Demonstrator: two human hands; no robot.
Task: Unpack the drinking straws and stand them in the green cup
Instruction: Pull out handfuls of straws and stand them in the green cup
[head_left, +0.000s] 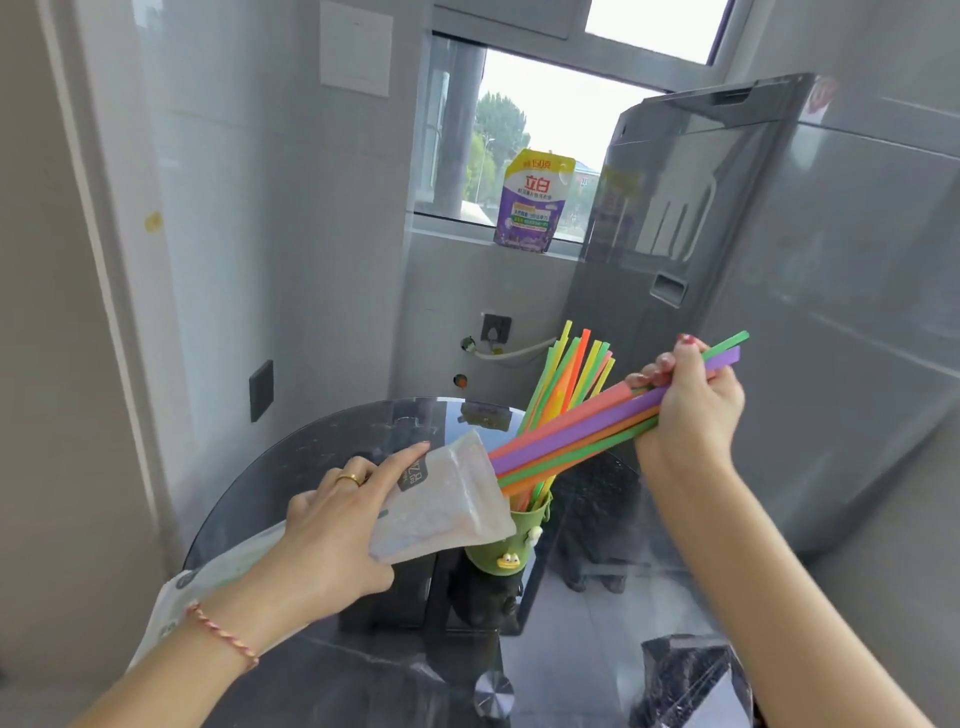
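Note:
My left hand (332, 525) grips a translucent plastic straw bag (447, 504), tilted with its open end up and to the right. A bundle of coloured straws (576, 436) in purple, orange, green and salmon sticks halfway out of it. My right hand (685, 410) is closed around the bundle's far end. Behind the bag stands the green cup (506, 545) with small frog figures on it. Several yellow, green and orange straws (569, 379) stand fanned out in it. The bag hides part of the cup's rim.
The cup stands on a round dark glass table (322, 441). A large grey appliance (779, 291) fills the right side. A purple detergent pouch (532, 202) sits on the window sill. A dark plastic bag (685, 680) lies at the lower right.

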